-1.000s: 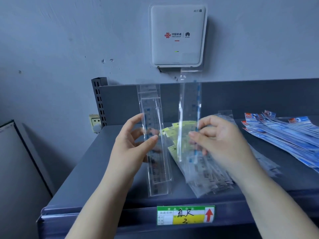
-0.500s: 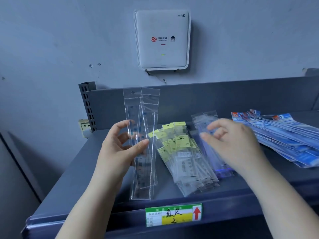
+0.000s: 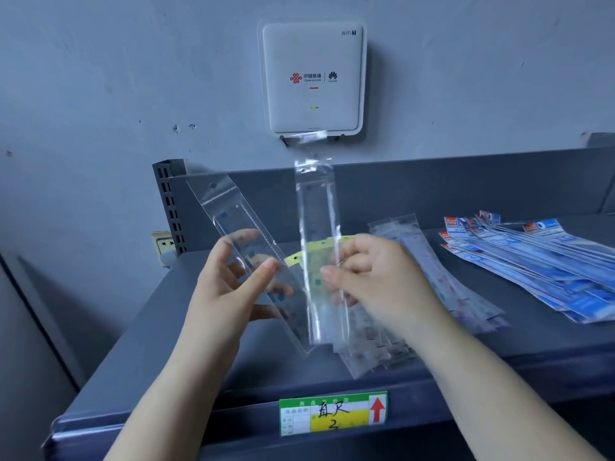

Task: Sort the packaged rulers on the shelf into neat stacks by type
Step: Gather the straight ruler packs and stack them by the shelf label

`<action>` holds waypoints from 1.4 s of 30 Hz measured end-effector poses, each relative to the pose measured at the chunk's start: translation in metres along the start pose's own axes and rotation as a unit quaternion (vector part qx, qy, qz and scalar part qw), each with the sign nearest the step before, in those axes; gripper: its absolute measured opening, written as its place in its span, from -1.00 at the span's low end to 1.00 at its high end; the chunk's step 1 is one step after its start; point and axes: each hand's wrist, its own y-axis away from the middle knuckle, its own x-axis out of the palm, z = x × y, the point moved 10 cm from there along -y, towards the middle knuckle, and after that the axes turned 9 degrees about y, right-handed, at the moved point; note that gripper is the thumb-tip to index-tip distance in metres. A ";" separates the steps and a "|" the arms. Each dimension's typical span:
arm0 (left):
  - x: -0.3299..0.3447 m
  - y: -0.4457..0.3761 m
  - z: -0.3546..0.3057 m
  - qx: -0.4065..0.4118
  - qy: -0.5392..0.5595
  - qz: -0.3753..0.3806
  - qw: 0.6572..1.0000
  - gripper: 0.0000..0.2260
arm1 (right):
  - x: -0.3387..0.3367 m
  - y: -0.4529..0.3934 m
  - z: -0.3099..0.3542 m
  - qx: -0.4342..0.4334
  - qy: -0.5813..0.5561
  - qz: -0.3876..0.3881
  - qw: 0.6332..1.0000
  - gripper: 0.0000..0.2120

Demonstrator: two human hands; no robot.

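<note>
Fingers (image 3: 266, 271) of each hand pinching one clear packaged ruler (image 3: 316, 227) (two total).

Grey shelf (image 3: 213, 354) — ruler packets (image 3: 545, 264)

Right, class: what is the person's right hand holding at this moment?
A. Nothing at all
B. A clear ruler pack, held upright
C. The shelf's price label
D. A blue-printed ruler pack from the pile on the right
B: the right hand pinches a clear ruler pack that stands upright above the shelf, while the blue-printed packs lie untouched to the right.
</note>
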 end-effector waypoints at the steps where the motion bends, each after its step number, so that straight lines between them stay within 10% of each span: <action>1: 0.002 0.000 -0.001 -0.002 0.005 0.008 1.000 -0.77 | -0.011 -0.001 -0.006 0.009 -0.036 -0.017 0.999 -0.90; 5: 0.006 -0.002 -0.002 -0.009 0.028 0.016 0.999 -0.80 | -0.069 -0.001 -0.032 0.032 -0.084 -0.110 0.990 -0.90; 11: 0.023 -0.010 -0.002 -0.019 0.006 0.037 0.999 -0.87 | -0.100 0.002 -0.101 0.151 0.277 -0.072 0.946 -0.63; 24: 0.174 -0.051 0.048 -0.140 -0.133 0.171 0.966 -0.74 | -0.134 0.019 -0.091 0.021 0.152 -0.246 0.957 -0.95; 30: 0.148 -0.053 0.043 -0.115 -0.284 0.155 0.939 -0.68 | -0.100 0.005 -0.094 -0.007 0.280 -0.096 0.955 -0.90; 36: 0.069 -0.039 -0.011 -0.047 -0.335 0.092 0.936 -0.87 | -0.109 0.007 -0.068 -0.071 0.086 -0.125 0.986 -0.87; 42: 0.015 -0.014 0.014 -0.195 -0.235 0.076 0.949 -0.76 | -0.043 -0.011 -0.050 0.047 -0.055 0.165 0.984 -0.83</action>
